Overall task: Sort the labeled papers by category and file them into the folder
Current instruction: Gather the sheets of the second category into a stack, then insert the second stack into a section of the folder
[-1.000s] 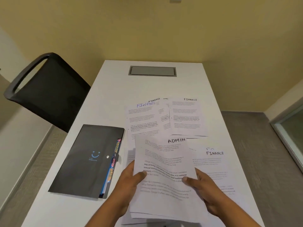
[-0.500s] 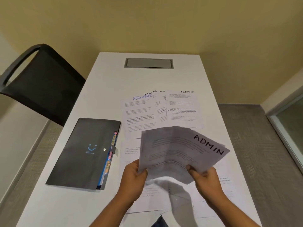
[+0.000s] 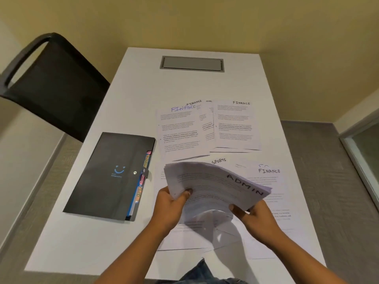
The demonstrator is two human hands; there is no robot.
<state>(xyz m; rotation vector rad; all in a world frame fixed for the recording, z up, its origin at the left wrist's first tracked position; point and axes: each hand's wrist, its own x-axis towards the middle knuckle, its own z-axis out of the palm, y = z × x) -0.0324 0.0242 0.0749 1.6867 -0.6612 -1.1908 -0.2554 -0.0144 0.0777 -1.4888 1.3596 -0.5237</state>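
Note:
Both hands hold a stack of papers labelled ADMIN [image 3: 217, 185] above the white table, turned sideways with its label to the right. My left hand [image 3: 172, 203] grips its left corner. The lower right edge is pinched by my right hand [image 3: 254, 218]. Under the stack lie a sheet marked SPORTS [image 3: 219, 160] and a sheet marked FINANCE [image 3: 272, 181]. Farther back sit overlapping FINANCE sheets [image 3: 180, 132] and another FINANCE sheet [image 3: 235, 124]. A black folder [image 3: 110, 175] with coloured tabs at its right edge lies shut on the left.
The white table [image 3: 184, 87] has a grey cable hatch [image 3: 191, 64] at its far end. A black chair [image 3: 55, 85] stands at the left side. A yellow wall is behind, grey floor to the right.
The ADMIN stack was upright in front of me and has been turned clockwise, now lying sideways and flatter in both hands. The SPORTS label beneath has come into view.

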